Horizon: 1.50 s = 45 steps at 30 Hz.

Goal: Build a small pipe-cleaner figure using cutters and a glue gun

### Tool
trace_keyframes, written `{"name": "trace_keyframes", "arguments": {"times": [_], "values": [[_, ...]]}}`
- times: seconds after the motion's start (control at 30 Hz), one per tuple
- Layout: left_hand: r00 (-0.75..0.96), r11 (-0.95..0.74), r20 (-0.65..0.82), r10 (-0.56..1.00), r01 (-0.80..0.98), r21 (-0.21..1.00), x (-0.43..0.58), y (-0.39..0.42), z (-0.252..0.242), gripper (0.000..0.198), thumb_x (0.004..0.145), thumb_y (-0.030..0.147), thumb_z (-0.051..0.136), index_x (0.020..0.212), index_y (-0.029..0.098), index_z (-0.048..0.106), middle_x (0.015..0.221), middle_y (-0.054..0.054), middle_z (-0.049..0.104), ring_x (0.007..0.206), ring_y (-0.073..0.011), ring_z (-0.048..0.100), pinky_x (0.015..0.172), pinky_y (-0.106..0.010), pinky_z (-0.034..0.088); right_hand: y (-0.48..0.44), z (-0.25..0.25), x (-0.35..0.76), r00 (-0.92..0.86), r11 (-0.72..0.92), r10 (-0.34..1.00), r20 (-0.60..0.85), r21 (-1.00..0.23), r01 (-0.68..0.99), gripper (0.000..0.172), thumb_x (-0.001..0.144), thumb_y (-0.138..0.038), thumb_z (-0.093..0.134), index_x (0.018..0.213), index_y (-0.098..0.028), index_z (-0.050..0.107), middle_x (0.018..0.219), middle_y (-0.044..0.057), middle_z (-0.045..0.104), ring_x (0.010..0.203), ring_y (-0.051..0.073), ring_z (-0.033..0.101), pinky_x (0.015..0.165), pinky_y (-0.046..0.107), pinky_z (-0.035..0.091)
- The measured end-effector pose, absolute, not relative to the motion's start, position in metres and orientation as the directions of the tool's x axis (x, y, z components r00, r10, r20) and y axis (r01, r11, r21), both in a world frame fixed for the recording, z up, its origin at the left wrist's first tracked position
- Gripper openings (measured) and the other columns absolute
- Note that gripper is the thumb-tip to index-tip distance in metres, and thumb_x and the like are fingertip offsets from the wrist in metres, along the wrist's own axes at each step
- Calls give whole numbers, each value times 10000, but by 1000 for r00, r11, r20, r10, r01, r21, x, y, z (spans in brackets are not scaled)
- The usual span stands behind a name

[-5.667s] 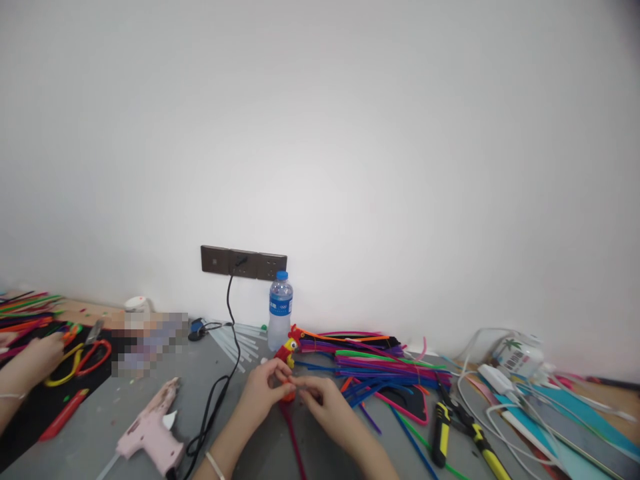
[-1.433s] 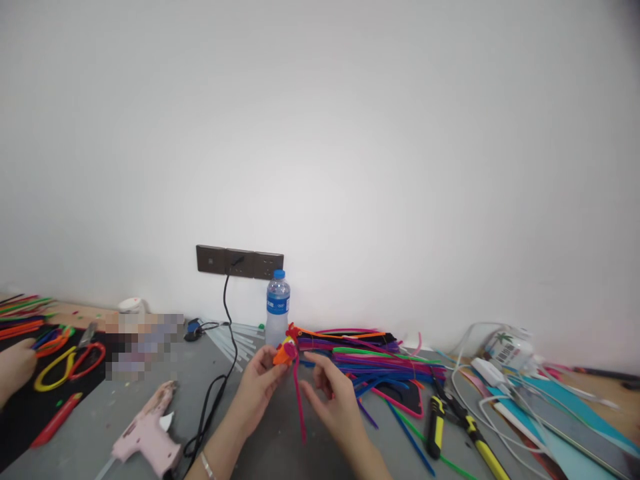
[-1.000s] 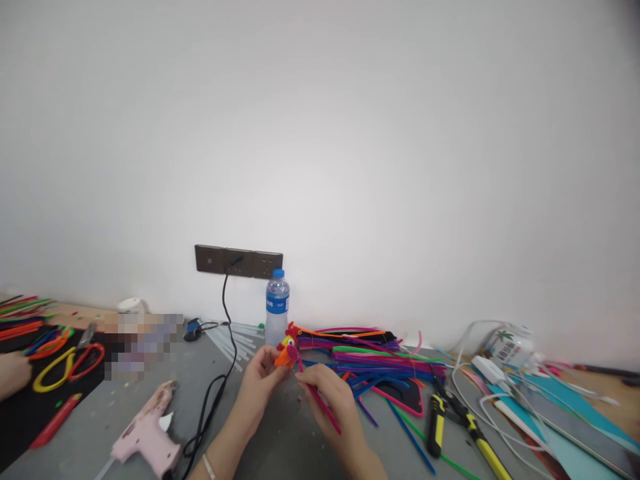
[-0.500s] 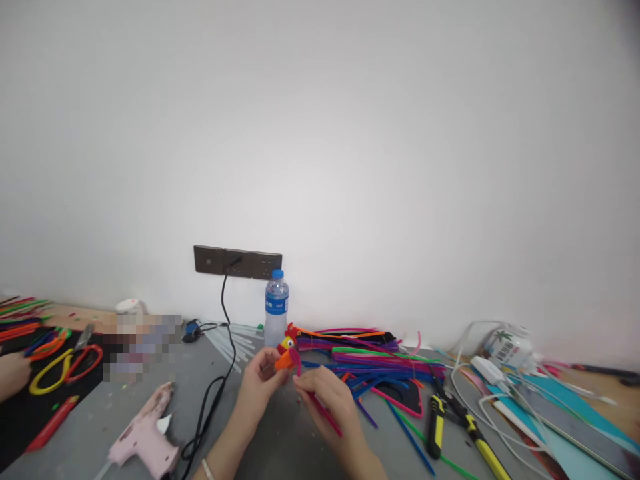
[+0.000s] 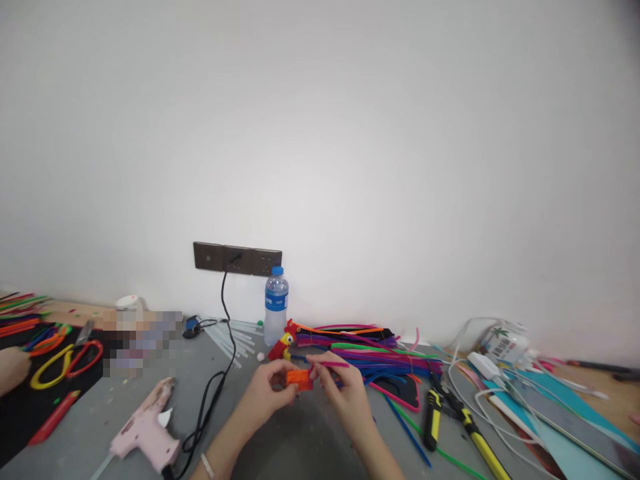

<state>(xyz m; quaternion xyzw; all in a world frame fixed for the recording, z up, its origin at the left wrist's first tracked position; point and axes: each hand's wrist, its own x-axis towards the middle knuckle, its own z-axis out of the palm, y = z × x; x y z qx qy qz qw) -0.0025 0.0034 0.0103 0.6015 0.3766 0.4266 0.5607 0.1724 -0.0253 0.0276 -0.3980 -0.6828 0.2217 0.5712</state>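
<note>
Between its thumb and fingers my left hand [image 5: 270, 393] pinches an orange bundle of pipe cleaners [image 5: 299, 379], held level above the table. My right hand [image 5: 343, 393] is closed at the bundle's right end on a magenta pipe cleaner [image 5: 336, 365], whose free part sticks out to the right. Pink also shows where the fingertips meet the orange piece; how the two join is hidden. Just behind my hands is a red and yellow chicken-like figure [image 5: 284, 348] with a round eye and a red-orange comb, its lower part partly covered by my left hand.
A pink glue gun [image 5: 145, 427] with a black cord lies front left. A water bottle [image 5: 276, 307] stands by the wall. Pipe cleaners [image 5: 385, 357], yellow-black pliers [image 5: 433, 420] and white cables lie right. At far left, another person's hand [image 5: 13, 370] is near scissors [image 5: 67, 367].
The orange bundle has turned from tilted to level and sits lower and farther right, clear of the figure's head. The magenta pipe cleaner now points right above my right hand instead of down through it.
</note>
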Motion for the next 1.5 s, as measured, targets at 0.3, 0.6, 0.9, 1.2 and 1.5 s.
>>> {"name": "trace_keyframes", "arguments": {"times": [0.3,0.6,0.9,1.2,1.5], "values": [[640,61,52,767,-153,986,-3,-6,8,336,650,404,789,797,115,701,692,-19,622,549,-105,522,518,-232,497,-17,26,182,-10,338,941,338,-937,90,349,813,-488,631,848,-161,746,560,-5,541,472,99,382,452,230,309],[614,107,106,782,-300,948,-4,-10,17,353,639,407,819,836,130,723,716,-25,646,588,-116,565,583,-245,501,-12,22,182,-35,226,973,228,-973,-50,384,750,-529,690,821,-152,698,583,-32,489,486,91,392,464,220,286],[505,104,136,852,-419,902,-1,-10,18,338,622,373,838,833,141,711,710,-15,650,595,-114,584,581,-225,481,-14,27,175,-46,188,979,198,-968,-168,423,677,-531,751,630,-180,520,497,-80,422,437,68,344,439,200,255],[217,68,43,975,-478,876,1,-6,22,333,563,369,863,770,151,720,672,9,647,593,-103,560,569,-205,488,-12,24,177,84,218,973,217,-976,-7,447,685,-594,703,614,-204,495,471,-75,410,399,91,377,392,216,296],[48,49,-26,999,-593,804,1,1,21,361,496,329,899,709,142,675,590,32,637,537,-83,585,566,-188,514,-18,21,163,105,384,897,429,-875,294,270,820,-383,587,637,-200,511,551,-58,383,488,110,354,464,232,283]]}}
